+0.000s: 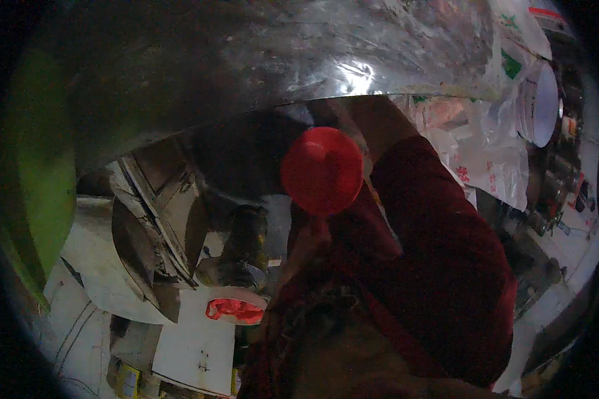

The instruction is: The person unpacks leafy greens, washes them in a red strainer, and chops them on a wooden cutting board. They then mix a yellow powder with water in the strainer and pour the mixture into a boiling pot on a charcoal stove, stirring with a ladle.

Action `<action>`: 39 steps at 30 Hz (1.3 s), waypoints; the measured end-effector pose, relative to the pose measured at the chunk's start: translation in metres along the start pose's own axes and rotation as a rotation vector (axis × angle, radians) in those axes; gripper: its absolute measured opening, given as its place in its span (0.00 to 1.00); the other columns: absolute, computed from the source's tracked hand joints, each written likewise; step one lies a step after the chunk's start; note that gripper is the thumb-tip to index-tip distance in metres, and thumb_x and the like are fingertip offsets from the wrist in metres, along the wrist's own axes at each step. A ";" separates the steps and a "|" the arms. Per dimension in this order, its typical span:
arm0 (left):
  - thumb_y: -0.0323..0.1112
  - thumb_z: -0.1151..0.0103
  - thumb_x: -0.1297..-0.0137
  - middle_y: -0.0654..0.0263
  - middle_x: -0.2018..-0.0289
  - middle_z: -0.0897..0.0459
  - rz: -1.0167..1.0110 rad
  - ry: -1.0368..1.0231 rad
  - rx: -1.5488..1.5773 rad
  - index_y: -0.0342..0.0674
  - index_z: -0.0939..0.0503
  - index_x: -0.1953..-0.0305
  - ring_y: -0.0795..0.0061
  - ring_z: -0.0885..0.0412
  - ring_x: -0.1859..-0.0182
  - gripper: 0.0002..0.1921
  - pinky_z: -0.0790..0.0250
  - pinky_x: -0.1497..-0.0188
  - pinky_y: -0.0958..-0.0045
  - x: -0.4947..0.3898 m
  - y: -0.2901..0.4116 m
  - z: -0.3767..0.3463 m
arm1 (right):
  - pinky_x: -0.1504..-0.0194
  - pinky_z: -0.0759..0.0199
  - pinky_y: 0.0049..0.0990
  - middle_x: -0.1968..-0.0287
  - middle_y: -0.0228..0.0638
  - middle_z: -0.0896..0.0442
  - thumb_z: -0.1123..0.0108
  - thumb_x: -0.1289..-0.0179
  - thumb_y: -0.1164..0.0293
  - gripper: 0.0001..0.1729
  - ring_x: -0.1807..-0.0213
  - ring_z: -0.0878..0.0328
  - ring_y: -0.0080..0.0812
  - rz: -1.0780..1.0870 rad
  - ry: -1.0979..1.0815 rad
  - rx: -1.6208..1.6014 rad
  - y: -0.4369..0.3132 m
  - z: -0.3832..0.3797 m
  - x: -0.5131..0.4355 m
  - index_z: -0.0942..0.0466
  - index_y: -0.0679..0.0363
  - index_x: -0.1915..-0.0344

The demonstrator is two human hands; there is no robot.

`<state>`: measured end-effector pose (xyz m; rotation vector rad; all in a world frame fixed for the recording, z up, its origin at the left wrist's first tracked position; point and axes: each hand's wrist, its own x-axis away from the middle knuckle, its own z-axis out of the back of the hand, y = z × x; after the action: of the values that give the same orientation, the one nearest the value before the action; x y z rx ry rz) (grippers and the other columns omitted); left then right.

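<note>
My left hand (305, 244) is dim and blurred, closed round the short handle of a red round-headed plastic dipper (323, 169). The dipper's head is in mid-view, below the edge of a large grey, shiny sheet-like surface (259, 60). My right forearm (392, 119), in a dark red sleeve, reaches up beneath that edge. The surface hides my right hand, so what it touches cannot be seen. Behind the dipper is a dark hollow (244, 149) whose contents are too dark to make out.
White plastic bags (489, 164) and a white tub (541, 104) are on the right. Cardboard pieces (194, 339) and worn boards (154, 219) lie lower left, beside a dark cylindrical thing (244, 239) and an open container with red lining (237, 310). A green panel-like thing (40, 174) borders the left.
</note>
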<state>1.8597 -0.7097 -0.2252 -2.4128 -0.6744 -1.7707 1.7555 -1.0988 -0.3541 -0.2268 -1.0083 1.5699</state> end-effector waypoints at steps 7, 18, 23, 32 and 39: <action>0.31 0.41 0.55 0.66 0.72 0.25 -0.023 -0.122 -0.057 0.41 0.29 0.59 0.72 0.24 0.70 0.18 0.30 0.69 0.68 -0.024 0.011 -0.015 | 0.51 0.29 0.40 0.51 0.46 0.26 0.50 0.41 0.58 0.29 0.52 0.26 0.43 -0.001 -0.022 -0.774 0.008 0.035 0.047 0.36 0.64 0.44; 0.29 0.41 0.56 0.66 0.73 0.25 0.030 -0.182 -0.240 0.41 0.30 0.61 0.72 0.24 0.72 0.17 0.30 0.71 0.68 -0.021 0.030 -0.056 | 0.51 0.29 0.40 0.50 0.45 0.25 0.53 0.38 0.58 0.27 0.51 0.25 0.42 0.183 -0.352 -1.639 0.032 0.094 0.148 0.36 0.64 0.45; 0.27 0.42 0.56 0.66 0.75 0.26 0.030 -0.201 -0.187 0.40 0.30 0.62 0.72 0.25 0.75 0.16 0.30 0.72 0.70 -0.005 0.025 -0.062 | 0.53 0.27 0.35 0.53 0.41 0.23 0.56 0.35 0.57 0.23 0.55 0.23 0.37 0.057 -0.404 -1.382 0.056 0.079 0.217 0.31 0.61 0.48; 0.27 0.42 0.55 0.66 0.75 0.25 0.022 -0.283 -0.110 0.40 0.29 0.64 0.71 0.25 0.76 0.13 0.29 0.73 0.69 -0.036 -0.010 -0.021 | 0.63 0.28 0.39 0.70 0.49 0.20 0.45 0.50 0.75 0.11 0.68 0.22 0.45 -0.047 0.231 -0.204 -0.030 0.066 0.261 0.22 0.65 0.64; 0.27 0.43 0.52 0.66 0.76 0.25 -0.163 -0.309 -0.101 0.40 0.28 0.68 0.71 0.24 0.76 0.08 0.29 0.72 0.69 -0.087 -0.066 0.022 | 0.55 0.30 0.35 0.54 0.45 0.24 0.49 0.42 0.68 0.19 0.54 0.26 0.43 -0.069 0.113 0.318 -0.006 0.076 0.106 0.29 0.63 0.51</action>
<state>1.8332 -0.6694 -0.3259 -2.8077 -0.8512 -1.5294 1.6807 -1.0413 -0.2642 -0.0587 -0.6606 1.6104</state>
